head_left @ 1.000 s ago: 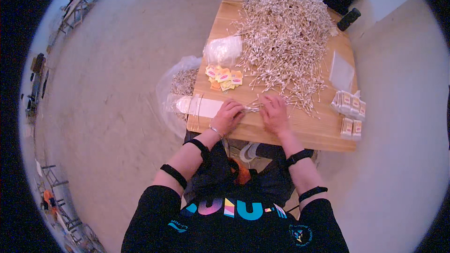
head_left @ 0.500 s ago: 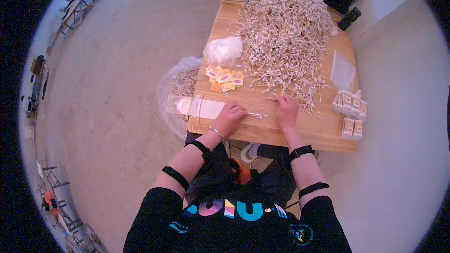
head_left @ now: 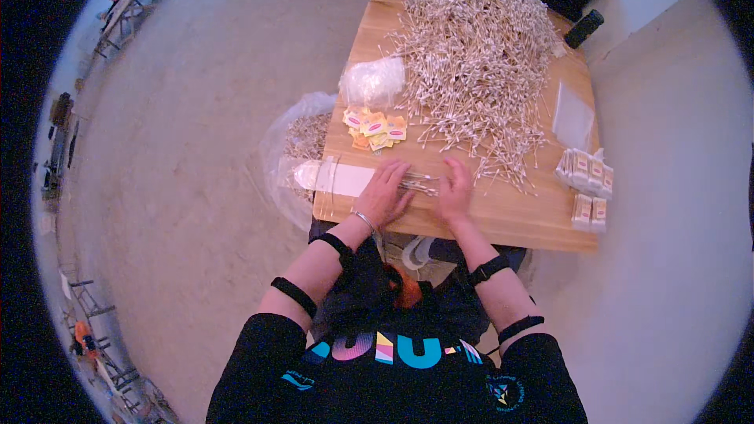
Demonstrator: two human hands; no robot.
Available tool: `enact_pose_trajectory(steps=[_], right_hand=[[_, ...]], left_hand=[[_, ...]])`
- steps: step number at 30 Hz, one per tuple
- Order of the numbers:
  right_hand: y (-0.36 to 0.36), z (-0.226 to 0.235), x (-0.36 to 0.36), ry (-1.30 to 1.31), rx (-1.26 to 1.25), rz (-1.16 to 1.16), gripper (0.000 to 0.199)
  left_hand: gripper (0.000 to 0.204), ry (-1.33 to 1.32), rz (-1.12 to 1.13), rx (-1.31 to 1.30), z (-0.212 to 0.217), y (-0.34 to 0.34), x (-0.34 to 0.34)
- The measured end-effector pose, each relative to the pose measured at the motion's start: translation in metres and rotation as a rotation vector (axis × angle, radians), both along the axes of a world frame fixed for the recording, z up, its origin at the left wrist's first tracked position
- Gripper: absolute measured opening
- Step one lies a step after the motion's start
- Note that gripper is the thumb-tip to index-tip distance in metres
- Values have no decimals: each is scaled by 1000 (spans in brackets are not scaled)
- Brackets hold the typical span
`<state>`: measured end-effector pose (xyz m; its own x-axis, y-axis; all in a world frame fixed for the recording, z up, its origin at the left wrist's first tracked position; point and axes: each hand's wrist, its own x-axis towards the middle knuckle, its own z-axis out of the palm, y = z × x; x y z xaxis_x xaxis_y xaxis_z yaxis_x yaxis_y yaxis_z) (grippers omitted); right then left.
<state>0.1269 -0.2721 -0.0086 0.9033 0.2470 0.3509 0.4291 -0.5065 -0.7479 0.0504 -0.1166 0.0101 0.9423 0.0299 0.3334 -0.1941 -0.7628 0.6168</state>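
So my left hand (head_left: pixel 383 195) is down on the wooden table (head_left: pixel 510 226) close to the near edge, with the thumb on the near side, the fingers on the far side and a little bundle of cotton swabs (head_left: pixel 422 184) poking out from between them toward the right. The thumb's spread away from the fingers; can't tell how hard I'm actually pinching, if at all. My right hand (head_left: pixel 454 193) is just past the other end of that bundle, fingers mostly hanging together and kinda blurry, so no clue whether the tips are touching the swabs. Just left of my left hand there's a flat white strip (head_left: pixel 349 180), with a few yellow-and-orange packets (head_left: pixel 375 127) lying beyond it and a crinkly clear plastic bundle (head_left: pixel 372 82) beyond those. The big heap of swabs (head_left: pixel 479 55) takes up most of the far part of the table, loose ones trailing down near my right hand. Over by the right edge I've got clear plastic sheets (head_left: pixel 573 116) and, nearer me, some small filled packs (head_left: pixel 585 171). There's also a clear bag (head_left: pixel 273 161) with more swabs inside, off the table's left edge.
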Motion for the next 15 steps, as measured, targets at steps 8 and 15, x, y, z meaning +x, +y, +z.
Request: enact_pose_trajectory(steps=[8,15], right_hand=[[23,-24,-7,296,295,94,44],[16,-17,-12,238,238,46,41]], left_hand=[[45,3,-91,8,-5,1,5],[42,-17,-58,-28,-12,4,3]])
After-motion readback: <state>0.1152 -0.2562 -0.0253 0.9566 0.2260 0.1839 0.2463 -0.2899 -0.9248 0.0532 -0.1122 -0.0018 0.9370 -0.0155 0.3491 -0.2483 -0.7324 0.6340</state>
